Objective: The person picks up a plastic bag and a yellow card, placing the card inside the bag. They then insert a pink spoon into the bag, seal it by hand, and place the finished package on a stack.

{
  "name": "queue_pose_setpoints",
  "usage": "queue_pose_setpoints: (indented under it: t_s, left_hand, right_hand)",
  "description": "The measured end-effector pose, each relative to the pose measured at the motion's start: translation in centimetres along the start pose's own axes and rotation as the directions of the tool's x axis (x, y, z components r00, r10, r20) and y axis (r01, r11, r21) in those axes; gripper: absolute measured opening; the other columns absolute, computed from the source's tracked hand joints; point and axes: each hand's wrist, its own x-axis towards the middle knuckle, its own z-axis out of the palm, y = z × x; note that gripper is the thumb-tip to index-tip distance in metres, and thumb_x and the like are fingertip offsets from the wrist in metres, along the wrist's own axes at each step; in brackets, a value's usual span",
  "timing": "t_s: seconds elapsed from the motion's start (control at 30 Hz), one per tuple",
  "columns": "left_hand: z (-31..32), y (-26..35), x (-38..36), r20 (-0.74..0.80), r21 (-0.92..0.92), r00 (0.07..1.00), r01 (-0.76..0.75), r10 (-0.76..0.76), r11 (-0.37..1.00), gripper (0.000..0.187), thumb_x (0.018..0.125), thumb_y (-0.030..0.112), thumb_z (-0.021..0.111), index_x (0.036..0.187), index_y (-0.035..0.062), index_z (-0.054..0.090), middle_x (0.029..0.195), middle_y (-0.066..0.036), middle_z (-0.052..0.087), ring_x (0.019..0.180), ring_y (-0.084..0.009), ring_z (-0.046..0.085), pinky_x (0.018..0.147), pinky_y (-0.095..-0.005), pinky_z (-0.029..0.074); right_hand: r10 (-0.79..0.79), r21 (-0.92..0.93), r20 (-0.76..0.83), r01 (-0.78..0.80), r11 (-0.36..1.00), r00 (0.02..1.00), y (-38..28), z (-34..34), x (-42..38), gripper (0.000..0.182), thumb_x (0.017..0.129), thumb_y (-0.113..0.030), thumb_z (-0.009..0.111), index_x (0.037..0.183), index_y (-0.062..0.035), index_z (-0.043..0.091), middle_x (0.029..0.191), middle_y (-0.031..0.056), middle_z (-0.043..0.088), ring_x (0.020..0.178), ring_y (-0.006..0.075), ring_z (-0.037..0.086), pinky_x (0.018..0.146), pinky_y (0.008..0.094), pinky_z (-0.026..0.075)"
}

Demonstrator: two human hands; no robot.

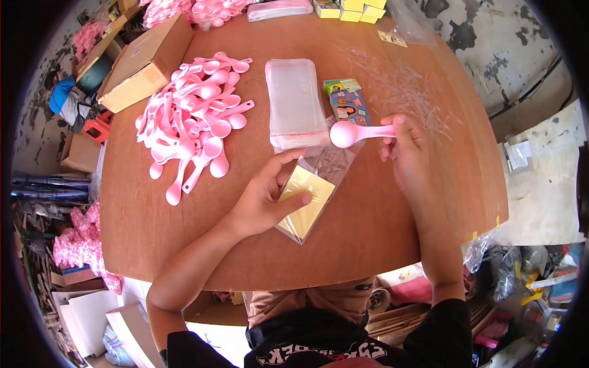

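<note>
My left hand [267,199] is closed on a clear plastic bag [328,161] with a yellow card [304,211] inside, its thumb lying over the card. My right hand [405,144] pinches the handle of a pink spoon [345,134], whose round bowl points left, just above the bag's upper end. Behind the bag lies a stack of clear bags [296,101]. Right of that stack are small printed cards [348,105]. A large heap of pink spoons [196,113] spreads over the left part of the brown table [245,264].
A cardboard box [144,61] stands at the back left. Thin clear plastic strips [408,92] are scattered at the right. Along the back edge lie yellow card stacks [353,9], more plastic bags [279,9] and bagged pink items [215,12].
</note>
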Motion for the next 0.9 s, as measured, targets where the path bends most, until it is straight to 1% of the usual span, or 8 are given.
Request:
queue_pose_setpoints:
  t_s: [0.13, 0.3, 0.47, 0.57, 0.63, 0.7, 0.83, 0.9]
  left_hand:
    - [0.0, 0.1, 0.1, -0.013, -0.049, 1.000, 0.002, -0.003, 0.999, 0.069, 0.090, -0.007, 0.061, 0.147, 0.0065, 0.026, 0.118, -0.014, 0.063, 0.109, -0.0163, 0.060, 0.088, -0.0276, 0.050]
    - [0.1, -0.2, 0.1, 0.019, 0.010, 1.000, -0.018, 0.017, 1.000, 0.069, 0.090, -0.007, 0.061, 0.148, 0.0068, 0.026, 0.120, -0.014, 0.062, 0.110, -0.0157, 0.060, 0.089, -0.0282, 0.050]
    - [0.2, -0.2, -0.1, 0.063, 0.024, 0.998, 0.014, -0.015, 1.000, 0.067, 0.090, -0.007, 0.061, 0.147, 0.0047, 0.028, 0.120, -0.014, 0.062, 0.109, -0.0127, 0.057, 0.089, -0.0269, 0.048]
    - [0.2, -0.3, -0.2, 0.071, 0.060, 0.996, 0.044, -0.048, 0.997, 0.070, 0.089, -0.008, 0.061, 0.148, 0.0062, 0.026, 0.122, -0.016, 0.061, 0.111, -0.0162, 0.059, 0.090, -0.0286, 0.049]
    - [0.5, -0.5, -0.1, 0.040, 0.066, 0.999, -0.031, 0.028, 0.997, 0.067, 0.090, -0.004, 0.063, 0.147, 0.0053, 0.029, 0.113, -0.013, 0.065, 0.104, -0.0133, 0.061, 0.085, -0.0274, 0.050]
    - [0.4, -0.4, -0.3, 0.043, 0.116, 0.999, -0.015, 0.010, 0.993, 0.067, 0.090, -0.002, 0.064, 0.147, 0.0054, 0.030, 0.112, -0.013, 0.066, 0.102, -0.0138, 0.062, 0.084, -0.0280, 0.051]
    - [0.4, 0.2, -0.5, 0.063, 0.201, 0.997, 0.036, -0.050, 0.979, 0.069, 0.090, -0.004, 0.063, 0.148, 0.0062, 0.027, 0.116, -0.014, 0.064, 0.104, -0.0134, 0.061, 0.084, -0.0275, 0.050]
    - [0.3, 0.1, -0.5, 0.066, 0.211, 0.997, 0.028, -0.043, 0.977, 0.069, 0.090, -0.004, 0.063, 0.148, 0.0061, 0.027, 0.116, -0.014, 0.064, 0.103, -0.0135, 0.061, 0.084, -0.0274, 0.050]
  right_hand:
    - [-0.019, -0.096, 0.034, 0.022, 0.995, 0.999, 0.0, 0.2, -0.3, 0.036, 0.103, -0.034, 0.048, 0.096, -0.0018, 0.064, 0.070, 0.0006, 0.055, 0.056, 0.0087, 0.052, 0.051, 0.0234, 0.042]
    - [-0.013, -0.214, 0.207, 0.058, 0.975, 0.978, 0.1, 0.5, -0.6, 0.034, 0.103, -0.034, 0.049, 0.093, -0.0044, 0.064, 0.069, -0.0009, 0.056, 0.058, 0.0058, 0.052, 0.052, 0.0215, 0.042]
    - [0.010, -0.252, 0.300, 0.069, 0.965, 0.954, 0.1, 1.0, -1.0, 0.033, 0.102, -0.032, 0.049, 0.090, -0.0051, 0.064, 0.069, -0.0017, 0.057, 0.057, 0.0045, 0.051, 0.052, 0.0205, 0.042]
    - [0.017, -0.262, 0.328, 0.074, 0.962, 0.945, 0.0, 1.2, -1.1, 0.033, 0.102, -0.031, 0.049, 0.089, -0.0050, 0.065, 0.069, -0.0015, 0.057, 0.058, 0.0044, 0.051, 0.053, 0.0202, 0.043]
    - [0.027, -0.264, 0.332, 0.065, 0.962, 0.943, -0.2, 1.3, -1.3, 0.033, 0.102, -0.031, 0.049, 0.090, -0.0049, 0.065, 0.070, -0.0015, 0.057, 0.059, 0.0044, 0.051, 0.053, 0.0202, 0.043]
    - [0.075, -0.294, 0.386, 0.046, 0.955, 0.919, -0.4, 1.3, -1.4, 0.034, 0.103, -0.031, 0.049, 0.090, -0.0044, 0.065, 0.071, -0.0012, 0.058, 0.061, 0.0043, 0.052, 0.055, 0.0201, 0.044]
    - [0.101, -0.271, 0.420, 0.018, 0.963, 0.902, -0.3, 1.4, -1.5, 0.032, 0.103, -0.031, 0.047, 0.094, -0.0046, 0.064, 0.073, -0.0006, 0.059, 0.061, 0.0048, 0.053, 0.056, 0.0200, 0.044]
    - [0.102, -0.139, 0.393, -0.051, 0.989, 0.914, 0.0, 1.4, -1.5, 0.031, 0.104, -0.031, 0.045, 0.101, -0.0048, 0.061, 0.077, 0.0009, 0.060, 0.062, 0.0058, 0.054, 0.055, 0.0209, 0.044]
